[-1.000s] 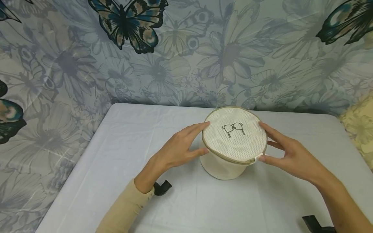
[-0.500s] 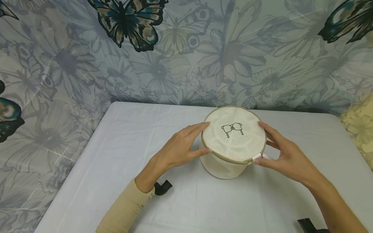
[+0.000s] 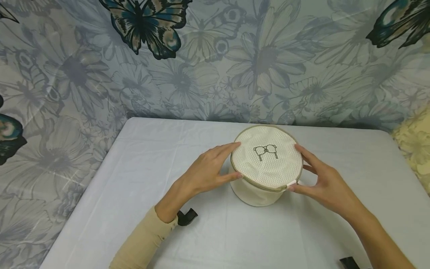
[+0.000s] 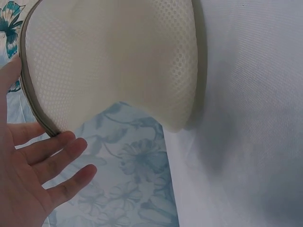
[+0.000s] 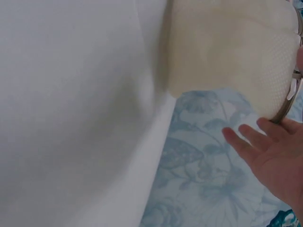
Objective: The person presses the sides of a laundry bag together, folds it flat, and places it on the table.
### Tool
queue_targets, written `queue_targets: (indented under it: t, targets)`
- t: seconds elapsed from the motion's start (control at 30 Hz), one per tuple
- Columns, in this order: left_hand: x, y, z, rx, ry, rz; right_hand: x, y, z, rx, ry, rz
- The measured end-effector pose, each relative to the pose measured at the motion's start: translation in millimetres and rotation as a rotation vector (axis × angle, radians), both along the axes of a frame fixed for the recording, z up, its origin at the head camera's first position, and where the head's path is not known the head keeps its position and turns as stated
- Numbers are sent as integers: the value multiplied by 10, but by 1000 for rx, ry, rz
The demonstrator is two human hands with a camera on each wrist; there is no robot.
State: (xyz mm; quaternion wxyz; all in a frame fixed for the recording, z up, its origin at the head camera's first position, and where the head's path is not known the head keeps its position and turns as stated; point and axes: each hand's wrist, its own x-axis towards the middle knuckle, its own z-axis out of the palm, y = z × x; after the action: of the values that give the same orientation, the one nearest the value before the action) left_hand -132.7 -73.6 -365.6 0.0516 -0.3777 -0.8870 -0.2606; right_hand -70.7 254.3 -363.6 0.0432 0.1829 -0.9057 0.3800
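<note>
A round cream mesh laundry bag (image 3: 268, 170) stands on the white cloth, its lid facing up with black line embroidery (image 3: 265, 151) like a pair of glasses or a bra. A tan zipper edges the lid. My left hand (image 3: 208, 170) holds the left rim, thumb at the front and fingers farther back. On the opposite side my right hand (image 3: 324, 183) holds the rim the same way, its thumb close to the white zipper pull (image 3: 291, 183). Both wrist views show the bag's mesh side (image 4: 118, 52) and fingertips at the zipper edge, other fingers spread. The bag's inside is hidden.
A white cloth (image 3: 161, 149) covers the table. Behind it hangs grey floral fabric (image 3: 181, 86) with butterflies. Yellow textured fabric (image 3: 414, 142) is at the right edge. A black strap piece (image 3: 187, 216) shows at the left wrist.
My right hand has moved a little left, with the bag's right rim and zipper pull shifting left too. My left hand has barely moved.
</note>
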Motion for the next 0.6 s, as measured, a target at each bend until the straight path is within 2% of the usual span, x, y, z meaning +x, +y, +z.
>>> queue_targets:
  t: [0.37,0.6]
  targets:
    - [-6,-20,-50,-39,1,-17,39,-29,-47,30,-14,-20]
    - [-17,-23,-87,-51,-61,-18,18,-51,-121,19,32,10]
